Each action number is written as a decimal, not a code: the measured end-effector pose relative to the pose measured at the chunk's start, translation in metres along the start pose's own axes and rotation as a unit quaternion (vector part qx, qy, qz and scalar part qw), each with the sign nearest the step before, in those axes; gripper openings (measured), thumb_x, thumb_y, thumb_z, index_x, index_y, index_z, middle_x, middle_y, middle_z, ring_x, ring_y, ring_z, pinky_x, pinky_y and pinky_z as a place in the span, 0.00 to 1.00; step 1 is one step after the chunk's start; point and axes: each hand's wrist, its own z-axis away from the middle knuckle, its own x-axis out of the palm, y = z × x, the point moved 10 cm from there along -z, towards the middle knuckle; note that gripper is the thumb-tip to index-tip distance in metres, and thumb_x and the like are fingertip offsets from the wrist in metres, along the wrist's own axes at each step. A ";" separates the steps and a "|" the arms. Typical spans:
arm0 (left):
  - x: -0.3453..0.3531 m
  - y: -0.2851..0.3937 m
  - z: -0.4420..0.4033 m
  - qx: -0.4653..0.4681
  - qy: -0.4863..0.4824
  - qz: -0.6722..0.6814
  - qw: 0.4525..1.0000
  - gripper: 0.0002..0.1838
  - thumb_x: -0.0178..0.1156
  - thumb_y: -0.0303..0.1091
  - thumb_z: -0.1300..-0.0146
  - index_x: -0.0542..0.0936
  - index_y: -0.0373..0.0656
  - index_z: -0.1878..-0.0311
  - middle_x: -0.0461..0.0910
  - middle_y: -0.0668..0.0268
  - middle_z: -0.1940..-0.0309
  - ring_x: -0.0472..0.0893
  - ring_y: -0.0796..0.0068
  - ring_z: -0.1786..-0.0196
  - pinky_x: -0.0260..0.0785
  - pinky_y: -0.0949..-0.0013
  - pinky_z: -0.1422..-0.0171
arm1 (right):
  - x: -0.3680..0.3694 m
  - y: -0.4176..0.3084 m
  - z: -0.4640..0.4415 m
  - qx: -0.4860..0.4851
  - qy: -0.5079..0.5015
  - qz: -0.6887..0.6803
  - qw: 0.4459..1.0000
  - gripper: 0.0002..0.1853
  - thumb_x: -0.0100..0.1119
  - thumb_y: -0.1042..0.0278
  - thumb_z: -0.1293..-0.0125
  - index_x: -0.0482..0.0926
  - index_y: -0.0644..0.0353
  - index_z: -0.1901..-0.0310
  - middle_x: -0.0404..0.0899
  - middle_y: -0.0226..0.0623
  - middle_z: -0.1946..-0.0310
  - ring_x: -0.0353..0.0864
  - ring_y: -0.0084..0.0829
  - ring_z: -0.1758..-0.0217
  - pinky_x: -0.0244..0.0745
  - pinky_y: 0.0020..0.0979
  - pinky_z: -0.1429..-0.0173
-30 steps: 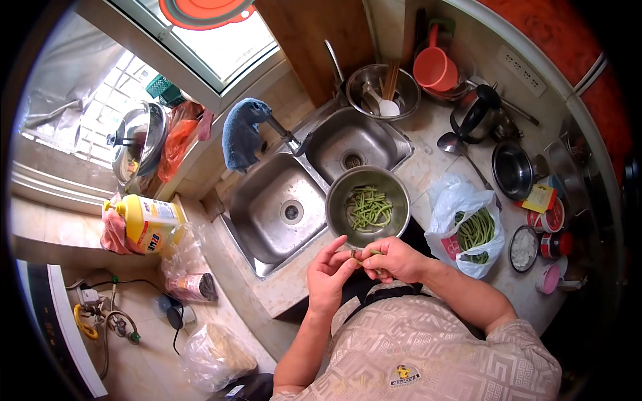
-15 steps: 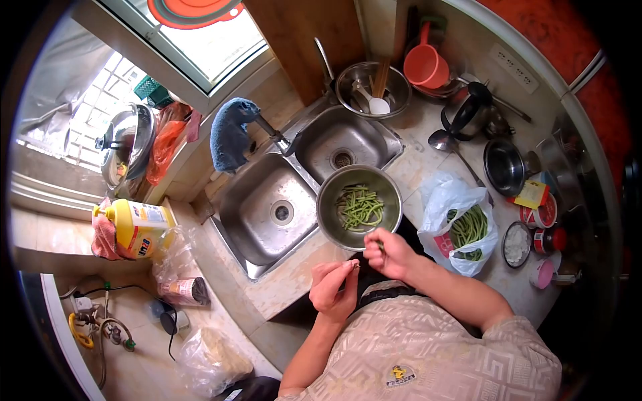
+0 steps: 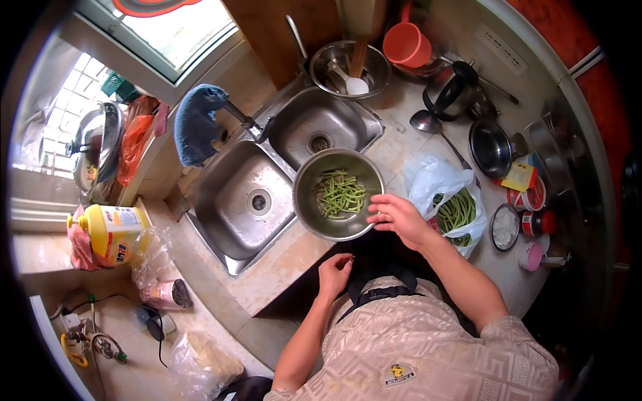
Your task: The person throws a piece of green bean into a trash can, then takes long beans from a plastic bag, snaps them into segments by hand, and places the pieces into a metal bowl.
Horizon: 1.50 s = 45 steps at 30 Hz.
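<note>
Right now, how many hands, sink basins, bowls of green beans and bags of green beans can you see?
Hands: 2
Sink basins: 2
Bowls of green beans: 1
Bags of green beans: 1
Total: 6

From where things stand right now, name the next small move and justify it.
Probably move the right hand to the plastic bag for more long green beans: that hand looks open and empty beside the metal bowl, where short green pieces lie.

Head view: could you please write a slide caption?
Right hand at the rim of a metal bowl of green bean pieces, left hand lower in frame, bag of long beans alongside.
</note>
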 end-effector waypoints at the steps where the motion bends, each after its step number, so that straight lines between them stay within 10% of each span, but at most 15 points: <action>1: 0.013 -0.010 -0.009 -0.006 -0.011 -0.012 1.000 0.13 0.63 0.28 0.41 0.83 0.36 0.53 0.85 0.59 0.61 0.84 0.75 0.59 0.74 0.73 0.50 | -0.017 0.005 0.007 -0.019 0.000 -0.023 1.000 0.17 0.50 0.67 0.31 0.71 0.63 0.43 0.77 0.39 0.54 0.80 0.27 0.57 0.75 0.26 0.53; 8: 0.053 -0.060 -0.039 -0.016 -0.029 -0.107 0.994 0.20 0.64 0.37 0.43 0.81 0.42 0.47 0.83 0.53 0.54 0.83 0.61 0.50 0.73 0.65 0.43 | -0.139 -0.005 0.072 -0.138 0.160 0.026 0.977 0.12 0.51 0.70 0.30 0.75 0.64 0.49 0.80 0.36 0.63 0.80 0.25 0.62 0.76 0.25 0.57; 12: 0.062 -0.029 -0.032 0.013 -0.090 -0.094 0.991 0.18 0.61 0.37 0.41 0.82 0.41 0.48 0.84 0.54 0.55 0.84 0.62 0.52 0.74 0.66 0.45 | -0.156 -0.037 0.102 -0.280 0.239 0.430 0.824 0.13 0.55 0.69 0.36 0.76 0.64 0.51 0.79 0.43 0.62 0.81 0.41 0.59 0.75 0.35 0.54; 19: 0.101 0.094 0.000 0.104 -0.246 -0.056 0.962 0.14 0.60 0.32 0.36 0.82 0.41 0.48 0.84 0.60 0.56 0.82 0.75 0.54 0.72 0.72 0.47 | -0.205 0.028 0.107 -0.024 0.204 0.677 0.707 0.13 0.54 0.61 0.36 0.77 0.64 0.61 0.79 0.52 0.62 0.81 0.52 0.60 0.74 0.50 0.56; 27: 0.178 0.254 0.041 0.476 -0.278 -0.112 0.827 0.11 0.58 0.24 0.41 0.81 0.41 0.55 0.81 0.56 0.64 0.79 0.54 0.58 0.73 0.60 0.53 | -0.197 -0.006 0.100 -0.115 0.256 0.647 0.709 0.13 0.60 0.62 0.39 0.75 0.63 0.59 0.75 0.50 0.58 0.80 0.51 0.57 0.75 0.49 0.55; 30: 0.218 0.234 0.012 0.449 -0.319 -0.242 0.799 0.09 0.55 0.26 0.40 0.81 0.40 0.58 0.81 0.55 0.62 0.80 0.53 0.56 0.73 0.57 0.53 | -0.187 -0.016 0.078 -0.160 0.264 0.657 0.688 0.20 0.64 0.63 0.43 0.74 0.65 0.53 0.73 0.49 0.52 0.77 0.49 0.51 0.73 0.47 0.47; 33: 0.208 0.212 -0.026 0.367 -0.155 -0.390 0.830 0.14 0.52 0.30 0.40 0.74 0.40 0.50 0.78 0.51 0.57 0.81 0.48 0.61 0.74 0.51 0.58 | -0.200 -0.021 0.064 -0.126 0.296 0.691 0.648 0.35 0.70 0.60 0.50 0.70 0.69 0.43 0.73 0.50 0.48 0.76 0.49 0.47 0.69 0.47 0.40; 40: 0.170 0.229 -0.056 0.297 -0.074 -0.416 0.856 0.31 0.61 0.36 0.45 0.64 0.34 0.40 0.75 0.45 0.48 0.81 0.44 0.59 0.75 0.50 0.57 | -0.229 -0.018 0.042 -0.196 0.277 0.673 0.658 0.17 0.61 0.67 0.48 0.78 0.68 0.59 0.79 0.58 0.59 0.78 0.55 0.53 0.72 0.48 0.45; 45: 0.161 0.238 -0.061 0.315 -0.067 -0.374 0.870 0.29 0.60 0.36 0.44 0.66 0.33 0.42 0.76 0.45 0.49 0.81 0.47 0.57 0.74 0.50 0.56 | -0.215 -0.026 0.059 -0.054 0.216 0.617 0.755 0.13 0.54 0.68 0.41 0.75 0.66 0.56 0.79 0.56 0.61 0.78 0.55 0.54 0.73 0.48 0.49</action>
